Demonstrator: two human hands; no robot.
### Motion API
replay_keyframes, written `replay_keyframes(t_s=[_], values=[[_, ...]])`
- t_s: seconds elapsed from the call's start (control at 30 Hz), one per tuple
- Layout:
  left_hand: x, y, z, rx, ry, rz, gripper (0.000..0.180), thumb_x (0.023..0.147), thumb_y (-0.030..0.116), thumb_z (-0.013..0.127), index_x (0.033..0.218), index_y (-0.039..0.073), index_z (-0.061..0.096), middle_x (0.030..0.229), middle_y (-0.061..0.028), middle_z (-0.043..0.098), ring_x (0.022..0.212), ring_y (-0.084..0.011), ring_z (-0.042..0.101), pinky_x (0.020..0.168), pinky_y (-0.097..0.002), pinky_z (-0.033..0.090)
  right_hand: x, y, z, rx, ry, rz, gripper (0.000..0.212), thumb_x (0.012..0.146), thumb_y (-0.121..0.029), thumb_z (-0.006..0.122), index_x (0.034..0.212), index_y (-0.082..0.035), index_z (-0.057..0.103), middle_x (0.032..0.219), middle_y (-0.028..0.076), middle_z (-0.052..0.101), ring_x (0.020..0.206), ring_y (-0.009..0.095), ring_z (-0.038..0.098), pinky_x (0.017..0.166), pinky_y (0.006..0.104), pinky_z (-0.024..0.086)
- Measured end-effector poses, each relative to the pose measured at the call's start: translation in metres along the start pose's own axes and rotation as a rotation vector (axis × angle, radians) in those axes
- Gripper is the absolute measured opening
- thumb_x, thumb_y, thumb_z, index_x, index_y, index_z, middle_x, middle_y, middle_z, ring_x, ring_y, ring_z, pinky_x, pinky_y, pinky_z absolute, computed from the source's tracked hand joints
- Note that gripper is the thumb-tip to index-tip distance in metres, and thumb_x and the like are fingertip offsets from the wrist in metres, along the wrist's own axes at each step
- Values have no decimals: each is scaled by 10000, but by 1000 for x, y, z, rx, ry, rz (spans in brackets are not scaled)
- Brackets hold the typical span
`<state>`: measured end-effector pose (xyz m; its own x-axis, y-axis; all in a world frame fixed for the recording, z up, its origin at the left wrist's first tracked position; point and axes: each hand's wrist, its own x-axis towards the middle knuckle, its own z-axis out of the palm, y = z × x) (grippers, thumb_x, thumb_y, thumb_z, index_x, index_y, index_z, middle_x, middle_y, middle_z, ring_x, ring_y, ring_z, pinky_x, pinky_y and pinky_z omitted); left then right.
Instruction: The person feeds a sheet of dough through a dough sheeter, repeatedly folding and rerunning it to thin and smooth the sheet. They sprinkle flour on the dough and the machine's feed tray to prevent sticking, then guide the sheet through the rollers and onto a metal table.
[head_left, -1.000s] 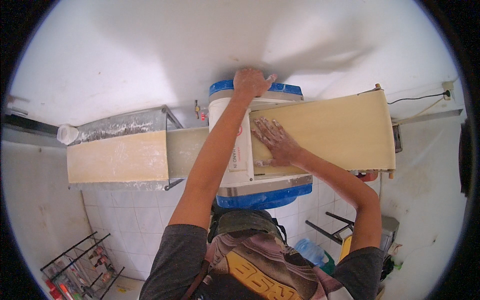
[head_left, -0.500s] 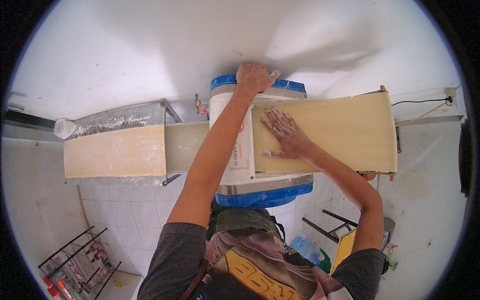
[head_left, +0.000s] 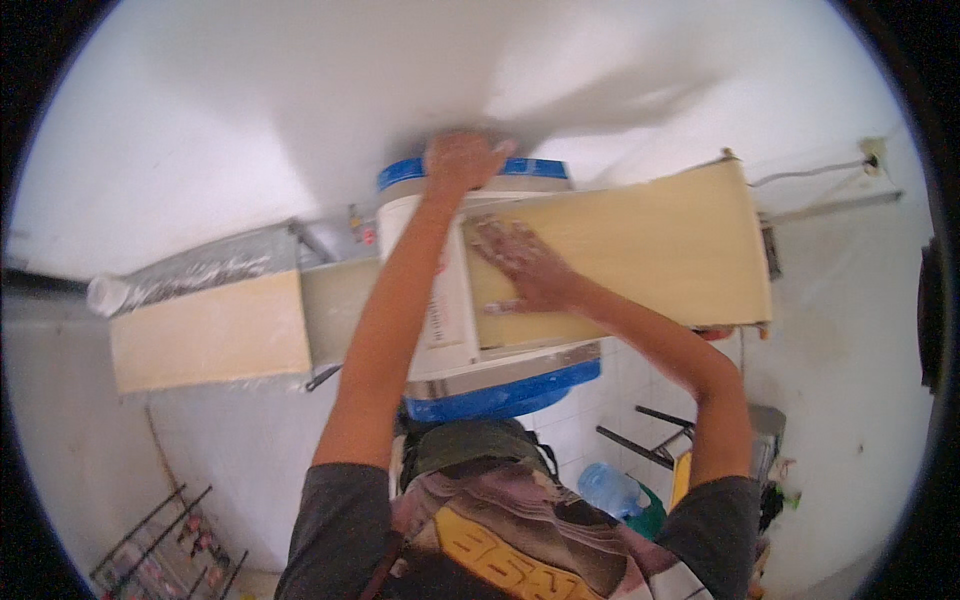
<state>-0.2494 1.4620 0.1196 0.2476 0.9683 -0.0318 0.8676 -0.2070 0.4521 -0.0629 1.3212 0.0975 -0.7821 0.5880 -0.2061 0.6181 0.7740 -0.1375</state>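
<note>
In front of me stands a dough sheeter with a white middle housing [head_left: 435,320], blue end covers and a long wing on each side. My left arm reaches across the housing. My left hand [head_left: 463,160] is bent over the far blue end cover [head_left: 538,168], thumb out to the right; its fingertips are hard to see. Floury, my right hand [head_left: 530,265] lies flat with spread fingers on the smooth cream sheet [head_left: 650,250] of the right wing, just beside the housing. Whether that sheet is belt or dough I cannot tell.
The left wing carries a pale cream sheet [head_left: 205,335] and a floury grey strip, with a white cup-like thing [head_left: 107,296] at its far corner. A black rack [head_left: 165,545] stands low left. A stool [head_left: 645,445] and a clear blue bottle [head_left: 608,488] are low right.
The view has shifted and tilted, so the sheeter sits further left and slants up to the right. Both hands keep about the same places on it. The picture is blurrier.
</note>
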Motion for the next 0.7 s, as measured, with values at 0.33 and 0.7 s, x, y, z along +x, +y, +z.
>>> replay_keyframes(t_s=[0.33,0.7], values=[[-1,4,-5,58,-6,-10,747,998,656,369,1025,35,784,1100,-223,737,1081,-366,700,947,-498,534,8,2,13,-44,58,-66,1013,896,-715,554,1608,-66,242,1677,213,175,1561,384,126,1251,570,99],[-2,5,-9,52,-45,-28,744,992,655,387,1060,25,776,1137,-204,735,1098,-364,698,980,-484,525,-26,-21,-37,-6,15,142,898,975,-620,510,1629,-100,179,1699,197,74,1569,389,72,1258,556,90]])
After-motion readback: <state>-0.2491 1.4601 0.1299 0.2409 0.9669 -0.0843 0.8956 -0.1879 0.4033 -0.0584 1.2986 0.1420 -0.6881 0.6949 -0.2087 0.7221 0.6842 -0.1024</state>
